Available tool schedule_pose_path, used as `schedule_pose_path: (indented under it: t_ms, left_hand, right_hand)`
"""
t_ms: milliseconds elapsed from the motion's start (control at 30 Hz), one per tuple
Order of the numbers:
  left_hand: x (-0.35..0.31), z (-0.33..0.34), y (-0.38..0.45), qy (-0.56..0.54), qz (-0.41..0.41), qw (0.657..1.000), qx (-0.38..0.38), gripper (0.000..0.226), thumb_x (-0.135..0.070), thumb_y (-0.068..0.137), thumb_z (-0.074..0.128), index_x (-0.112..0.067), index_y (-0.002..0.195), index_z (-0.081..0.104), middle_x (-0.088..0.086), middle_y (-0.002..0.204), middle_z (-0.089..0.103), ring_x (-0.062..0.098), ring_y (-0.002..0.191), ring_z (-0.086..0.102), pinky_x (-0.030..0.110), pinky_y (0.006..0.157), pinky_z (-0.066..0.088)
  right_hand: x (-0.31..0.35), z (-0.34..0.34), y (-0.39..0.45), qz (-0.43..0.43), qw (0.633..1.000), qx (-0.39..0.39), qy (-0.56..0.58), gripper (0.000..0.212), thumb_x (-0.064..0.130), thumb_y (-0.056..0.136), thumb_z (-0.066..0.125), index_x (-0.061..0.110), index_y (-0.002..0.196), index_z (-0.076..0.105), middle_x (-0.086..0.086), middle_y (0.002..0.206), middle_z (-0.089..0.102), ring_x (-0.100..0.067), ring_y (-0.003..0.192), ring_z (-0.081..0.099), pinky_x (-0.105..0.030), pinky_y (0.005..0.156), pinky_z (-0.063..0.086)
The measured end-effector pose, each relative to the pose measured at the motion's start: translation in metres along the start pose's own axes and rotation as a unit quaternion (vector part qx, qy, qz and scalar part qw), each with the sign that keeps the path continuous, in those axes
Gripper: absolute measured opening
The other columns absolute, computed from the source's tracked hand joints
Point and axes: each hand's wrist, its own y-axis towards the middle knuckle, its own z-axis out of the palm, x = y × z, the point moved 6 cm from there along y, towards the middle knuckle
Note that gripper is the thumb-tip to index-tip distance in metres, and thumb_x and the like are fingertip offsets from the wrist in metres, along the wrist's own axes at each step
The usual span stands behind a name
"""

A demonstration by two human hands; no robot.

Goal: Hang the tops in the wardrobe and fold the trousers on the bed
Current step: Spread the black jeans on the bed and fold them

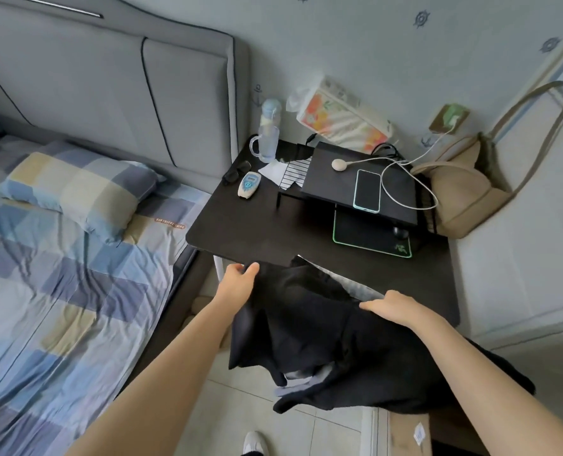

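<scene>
garment: black garment point(309, 324) held up between both hands, over the near edge of the black desk point(240, 225), hanging toward the floor; top or trousers, cannot tell.
left hand: left hand point(239, 279) pinches the upper left edge, thumb on top.
right hand: right hand point(393, 307) grasps the upper right edge, fingers curled over the cloth.
axis: held edge runs left to right, slightly lower on the right; both hands equally near.
bed: bed point(59, 274) lies to the left, beside the left arm.
hidden: wardrobe not identifiable; grey cloth point(303, 380) under the garment unclear; lower right of garment behind the right arm.
</scene>
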Motion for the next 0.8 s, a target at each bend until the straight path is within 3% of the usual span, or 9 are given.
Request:
schedule_pose_path:
  t_ms: [100, 167, 267, 367, 467, 567, 633, 733, 800]
  left_hand:
    - [0.007, 0.013, 0.028, -0.028, -0.021, 0.999, -0.016, 0.084, -0.068, 0.066, 0.063, -0.012, 0.128, 0.055, 0.005, 0.123, 0.063, 0.024, 0.115, 0.058, 0.04, 0.105, 0.043]
    - [0.01, 0.016, 0.034, -0.015, -0.037, 0.999, -0.024, 0.092, -0.068, 0.06, 0.069, -0.007, 0.127, 0.057, 0.015, 0.118, 0.065, 0.028, 0.113, 0.06, 0.043, 0.103, 0.046]
    - [-0.004, 0.013, 0.022, 0.057, -0.022, 0.997, -0.044, 0.046, -0.042, 0.076, 0.076, -0.006, 0.104, 0.07, 0.009, 0.097, 0.069, 0.026, 0.099, 0.064, 0.034, 0.087, 0.05]
    - [-0.025, 0.017, 0.004, 0.068, 0.063, 0.993, -0.068, 0.012, -0.028, 0.083, 0.073, -0.017, 0.089, 0.071, -0.002, 0.086, 0.069, 0.02, 0.092, 0.064, 0.027, 0.077, 0.044]
    - [-0.045, 0.013, -0.019, 0.011, 0.122, 0.99, -0.073, 0.008, -0.029, 0.086, 0.07, -0.022, 0.09, 0.071, -0.006, 0.09, 0.071, 0.015, 0.093, 0.065, 0.032, 0.085, 0.052]
    - [-0.069, 0.001, -0.055, -0.035, 0.161, 0.983, -0.086, 0.005, -0.027, 0.09, 0.067, -0.025, 0.094, 0.07, -0.009, 0.092, 0.07, 0.003, 0.089, 0.063, 0.012, 0.075, 0.048]
    - [-0.082, -0.005, -0.082, -0.071, 0.184, 0.977, -0.083, 0.005, -0.026, 0.091, 0.065, -0.029, 0.092, 0.069, -0.013, 0.088, 0.07, -0.004, 0.083, 0.063, 0.003, 0.065, 0.044]
    - [-0.094, -0.017, -0.118, -0.143, 0.215, 0.964, -0.071, 0.007, -0.027, 0.09, 0.067, -0.032, 0.091, 0.072, -0.015, 0.086, 0.072, -0.003, 0.085, 0.065, 0.012, 0.07, 0.048]
    - [-0.098, -0.032, -0.144, -0.195, 0.23, 0.951, -0.067, 0.009, -0.027, 0.089, 0.068, -0.033, 0.088, 0.073, -0.012, 0.088, 0.073, 0.003, 0.087, 0.068, 0.022, 0.076, 0.052]
  right_hand:
    - [-0.01, -0.001, 0.019, 0.02, 0.999, 0.024, 0.02, 0.095, 0.071, 0.076, 0.055, 0.011, 0.147, 0.031, -0.009, 0.148, 0.04, -0.03, 0.131, 0.043, -0.038, 0.102, 0.038]
    - [-0.015, -0.002, 0.025, 0.022, 0.999, 0.024, -0.005, 0.083, 0.065, 0.081, 0.056, 0.011, 0.143, 0.038, -0.009, 0.144, 0.045, -0.029, 0.128, 0.047, -0.035, 0.099, 0.04]
    - [-0.02, -0.001, 0.036, 0.02, 0.999, -0.009, -0.026, 0.058, 0.039, 0.086, 0.061, 0.01, 0.134, 0.049, -0.012, 0.128, 0.057, -0.031, 0.113, 0.057, -0.033, 0.091, 0.047]
    - [-0.022, -0.009, 0.032, 0.026, 0.997, -0.065, 0.021, 0.039, 0.028, 0.086, 0.056, 0.011, 0.121, 0.054, -0.012, 0.109, 0.06, -0.033, 0.097, 0.059, -0.038, 0.087, 0.05]
    - [-0.023, -0.038, 0.002, 0.02, 0.981, -0.153, 0.119, 0.035, 0.028, 0.098, 0.047, 0.007, 0.126, 0.05, -0.016, 0.12, 0.057, -0.035, 0.108, 0.055, -0.038, 0.085, 0.044]
    - [-0.021, -0.075, -0.042, -0.065, 0.94, -0.264, 0.206, 0.038, 0.027, 0.1, 0.042, 0.0, 0.127, 0.049, -0.02, 0.123, 0.056, -0.038, 0.112, 0.053, -0.041, 0.084, 0.043]
    - [-0.019, -0.089, -0.071, -0.108, 0.916, -0.29, 0.256, 0.038, 0.027, 0.1, 0.041, -0.001, 0.125, 0.049, -0.016, 0.121, 0.057, -0.038, 0.112, 0.052, -0.043, 0.089, 0.044]
    - [-0.012, -0.093, -0.119, -0.151, 0.889, -0.273, 0.335, 0.021, 0.028, 0.1, 0.042, 0.01, 0.107, 0.051, -0.001, 0.09, 0.053, -0.028, 0.096, 0.05, -0.036, 0.076, 0.042]
    - [-0.003, -0.092, -0.153, -0.184, 0.873, -0.265, 0.366, 0.023, 0.025, 0.099, 0.045, 0.004, 0.106, 0.054, -0.013, 0.084, 0.053, -0.033, 0.089, 0.054, -0.04, 0.077, 0.044]
